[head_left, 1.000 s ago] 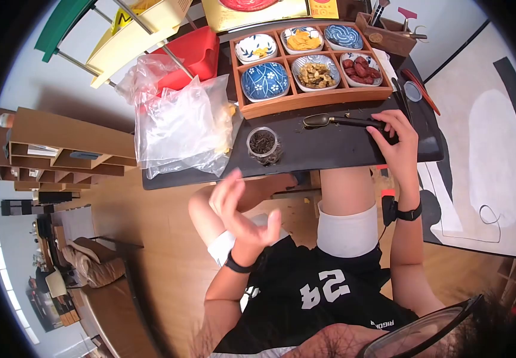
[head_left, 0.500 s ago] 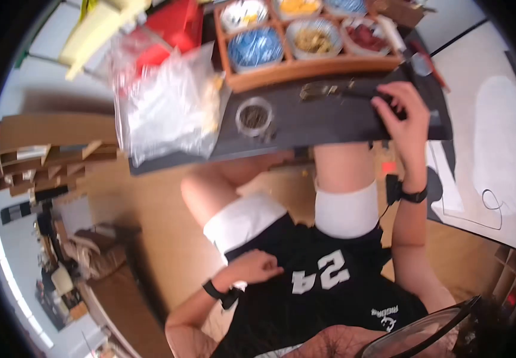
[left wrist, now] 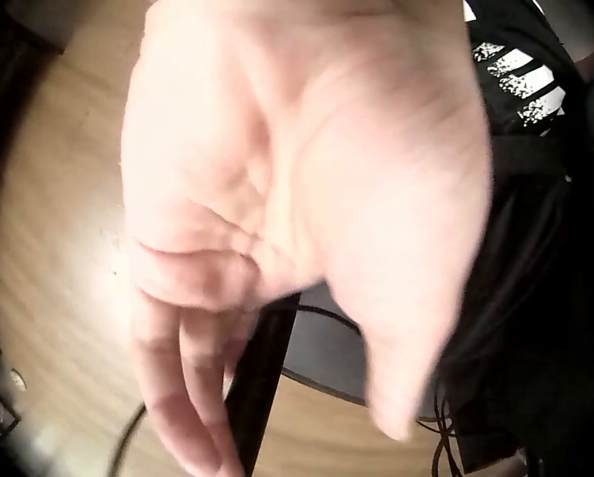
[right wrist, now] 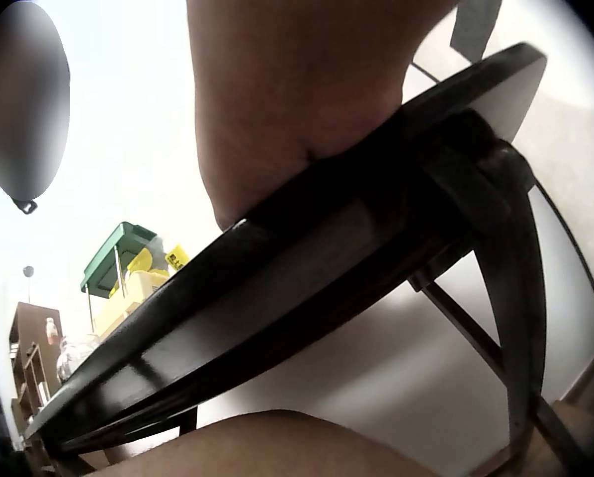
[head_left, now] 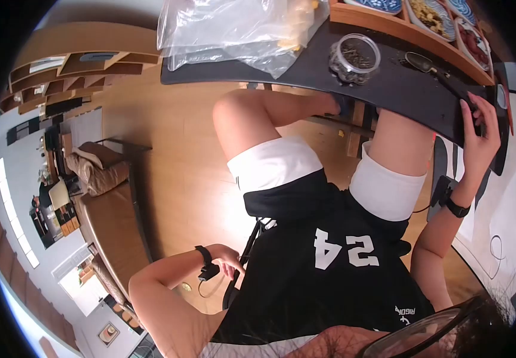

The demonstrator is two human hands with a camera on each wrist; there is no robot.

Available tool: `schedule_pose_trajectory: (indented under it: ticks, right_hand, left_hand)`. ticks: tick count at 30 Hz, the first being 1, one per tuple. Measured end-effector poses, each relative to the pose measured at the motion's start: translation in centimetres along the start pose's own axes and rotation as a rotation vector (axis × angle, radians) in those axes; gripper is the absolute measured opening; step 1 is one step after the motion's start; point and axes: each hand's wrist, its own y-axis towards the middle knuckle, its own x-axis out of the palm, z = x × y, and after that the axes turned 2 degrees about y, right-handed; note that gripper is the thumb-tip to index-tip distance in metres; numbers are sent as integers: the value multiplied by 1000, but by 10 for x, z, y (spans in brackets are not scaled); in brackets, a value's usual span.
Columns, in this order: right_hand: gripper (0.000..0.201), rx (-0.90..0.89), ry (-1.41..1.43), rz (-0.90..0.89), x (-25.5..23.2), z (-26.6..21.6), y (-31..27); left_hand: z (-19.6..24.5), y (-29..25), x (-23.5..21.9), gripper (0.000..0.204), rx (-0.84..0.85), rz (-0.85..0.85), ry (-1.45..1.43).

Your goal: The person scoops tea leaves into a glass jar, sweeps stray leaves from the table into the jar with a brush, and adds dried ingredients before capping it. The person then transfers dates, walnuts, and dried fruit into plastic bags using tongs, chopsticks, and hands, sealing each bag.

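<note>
In the head view my left hand [head_left: 228, 259] hangs low beside the black shirt, next to a dark bar. The left wrist view shows its palm [left wrist: 297, 189], with thumb and fingers pointing down and nothing between them. My right hand [head_left: 480, 131] rests at the tabletop's right end. Its thumb and fingers lie loosely around the handle end of a spoon [head_left: 419, 61] with a black handle and dark bowl. In the right wrist view the table edge hides the fingers. A clear jar [head_left: 356, 56] of dark dried bits, perhaps tea leaves, stands left of the spoon.
Behind the jar a wooden divided tray [head_left: 413, 36] holds patterned bowls of dried food. Clear plastic bags [head_left: 228, 36] lie on the black table [head_left: 210, 73] at left. Bare legs and white shorts hems [head_left: 288, 167] are below the table edge.
My left hand has dropped from near the table edge down to the body's side. The head view has swung, shifting the table up and right. The right hand stays at the spoon's handle.
</note>
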Motion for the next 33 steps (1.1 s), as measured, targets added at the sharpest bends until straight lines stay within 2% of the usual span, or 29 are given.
schedule_pose_trajectory:
  ticks: [1,2,5,7,9,10,12,13,15,16,20,23,25,29,30,33]
  right_hand:
    - [22,-1,4,-12,-2,0,-1]
    - [22,-6,-24,-19,-4,2,-1]
    - [21,-40,-36,-18,-3,10,1]
    - [21,-48,-42,-32,-4,16,1]
    - [22,-52,-86,-46,-5,23,0]
    - [22,-51,-85,-51,-5,24,0]
    - [22,-54,-89,-57,-4,25,0]
    - [22,-54,-66,-48,-3,21,0]
    - [22,-50,-53,-38,-2,17,0]
    - [21,-31,-47,-38,-2,14,-1]
    - [19,-19,22,-5,0,0,0]
    - [18,1,41,3,1,-4,0]
    - [18,11,56,4,1,-5,0]
    - [21,45,44,20,0,-7,1]
    - [21,43,58,7,0,-6,1]
    - [22,51,61,-3,0,-5,1]
  left_hand:
    - [-6,3,5,73,82,100,-31]
    - [-1,-11,9,66,72,212,-10]
    - [-2,-29,-4,57,-116,323,7]
    - [-15,-29,-9,72,79,603,8]
    - [-20,-19,-10,75,201,702,-38]
    - [-19,-17,-11,75,200,705,-42]
    - [-15,-10,-12,54,426,670,-120]
    - [-14,-4,-14,54,430,669,-117]
    - [-11,6,-26,37,414,763,112]
    - [-14,11,-25,40,501,952,212]
    - [1,-18,-21,42,451,1009,120]
    - [22,-42,-6,38,512,1080,101]
    - [19,-34,-7,30,685,908,-16]
    - [6,-7,0,36,790,489,164]
    - [-1,-3,-8,36,784,485,182]
    - [49,-101,28,38,836,350,140]
